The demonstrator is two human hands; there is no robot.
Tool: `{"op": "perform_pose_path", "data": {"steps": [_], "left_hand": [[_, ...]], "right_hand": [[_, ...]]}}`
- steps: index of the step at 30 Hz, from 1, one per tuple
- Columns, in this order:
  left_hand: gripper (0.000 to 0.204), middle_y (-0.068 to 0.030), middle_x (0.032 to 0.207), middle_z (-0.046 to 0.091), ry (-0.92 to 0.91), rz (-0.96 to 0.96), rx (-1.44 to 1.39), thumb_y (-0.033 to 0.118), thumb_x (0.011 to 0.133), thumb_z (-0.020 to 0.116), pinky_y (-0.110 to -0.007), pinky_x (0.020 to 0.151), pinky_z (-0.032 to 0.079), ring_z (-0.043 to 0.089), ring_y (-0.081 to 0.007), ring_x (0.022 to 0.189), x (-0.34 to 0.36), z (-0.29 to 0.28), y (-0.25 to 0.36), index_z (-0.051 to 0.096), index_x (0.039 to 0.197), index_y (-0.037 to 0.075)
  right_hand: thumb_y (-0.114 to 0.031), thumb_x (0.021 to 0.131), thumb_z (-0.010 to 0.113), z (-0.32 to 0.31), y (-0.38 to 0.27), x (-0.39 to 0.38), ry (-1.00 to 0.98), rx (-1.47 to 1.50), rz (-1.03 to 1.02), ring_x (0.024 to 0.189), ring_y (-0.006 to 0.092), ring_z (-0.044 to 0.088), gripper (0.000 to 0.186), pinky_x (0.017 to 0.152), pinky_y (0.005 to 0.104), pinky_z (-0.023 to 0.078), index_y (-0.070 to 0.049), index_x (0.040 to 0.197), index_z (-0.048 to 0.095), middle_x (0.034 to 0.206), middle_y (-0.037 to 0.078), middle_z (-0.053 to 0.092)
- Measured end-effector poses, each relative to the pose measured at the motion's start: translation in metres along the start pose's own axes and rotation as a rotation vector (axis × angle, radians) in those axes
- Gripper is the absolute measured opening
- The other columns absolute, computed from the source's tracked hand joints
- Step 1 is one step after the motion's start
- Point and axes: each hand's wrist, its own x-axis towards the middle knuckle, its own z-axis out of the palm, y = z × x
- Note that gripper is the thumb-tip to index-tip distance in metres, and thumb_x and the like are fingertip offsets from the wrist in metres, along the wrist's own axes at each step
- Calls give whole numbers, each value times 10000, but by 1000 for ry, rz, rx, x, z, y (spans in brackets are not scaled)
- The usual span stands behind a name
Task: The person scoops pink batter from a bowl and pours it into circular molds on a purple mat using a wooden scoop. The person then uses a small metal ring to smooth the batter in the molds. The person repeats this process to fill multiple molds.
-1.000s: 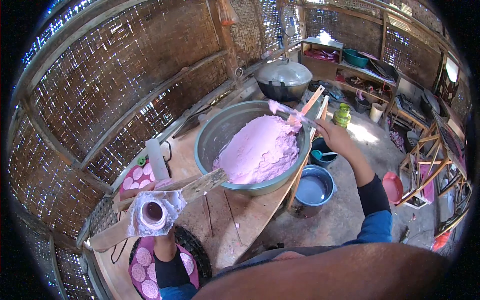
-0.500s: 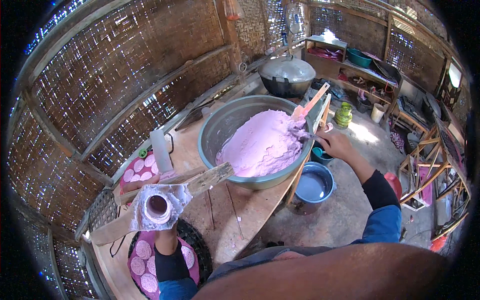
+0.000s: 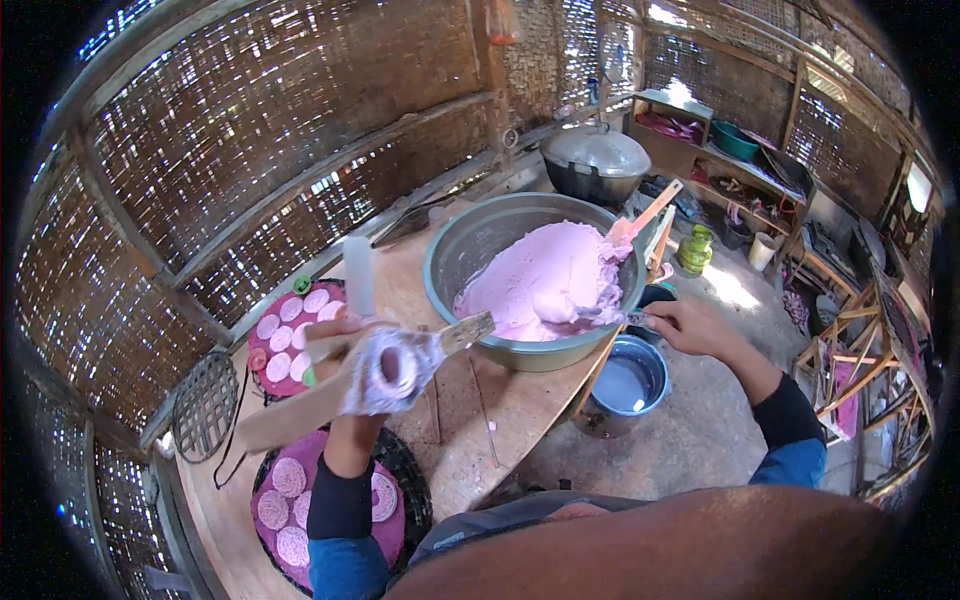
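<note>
My left hand, partly hidden, is closed on a wooden press with two boards and a round tube wrapped in plastic. It is tilted beside a large grey-green basin. Pink dough fills much of the basin. My right hand reaches over the basin's right rim, pinching the handle of a spoon. A lump of dough sits at the spoon's end, low in the basin. Also in the dough stands a pink spatula.
Round pink pieces lie on a pink mat on the left and on a nearer round tray. Below the table's right edge stands a blue bucket. A lidded pot, green gas cylinder and shelves are farther back.
My right hand has drawn the spoon nearer and lower, with a lump of dough on it. The press in my left hand has tilted and shifted. The whole view has swung slightly left.
</note>
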Motion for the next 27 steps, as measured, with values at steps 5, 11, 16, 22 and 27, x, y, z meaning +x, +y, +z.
{"op": "perform_pose_path", "data": {"steps": [5,11,16,22,27], "left_hand": [[429,-86,910,597,-268,131,714,292,599,777,-372,764,440,555,-220,857,14,15,68,617,945,96],[388,-61,804,619,-137,560,852,371,589,755,-408,660,431,572,-255,751,8,12,79,671,899,153],[327,-64,841,603,-21,438,891,316,586,727,-431,712,427,565,-289,870,5,9,100,642,859,158],[248,-43,775,605,122,439,1085,346,640,697,-390,613,445,579,-269,732,10,-15,94,646,832,197],[305,-69,959,548,161,14,689,358,775,572,-369,722,451,526,-238,838,12,-37,70,562,949,107]], "right_hand": [[-233,838,551,-56,-84,10,-12,198,-143,648,322,607,209,592,391,465,-132,988,655,736,168,623],[-252,800,557,-76,-151,40,177,-270,-455,556,278,610,218,492,406,465,-171,986,639,638,108,605],[-219,750,593,-29,-208,37,272,-442,-588,491,238,583,392,405,362,436,-131,1129,548,620,82,555],[-160,816,509,-9,-201,14,282,-276,-552,488,221,599,346,391,349,459,-79,1152,490,630,65,562],[-233,841,571,0,-186,12,464,64,-386,496,270,594,264,436,363,459,-110,1074,586,604,113,596]]}}
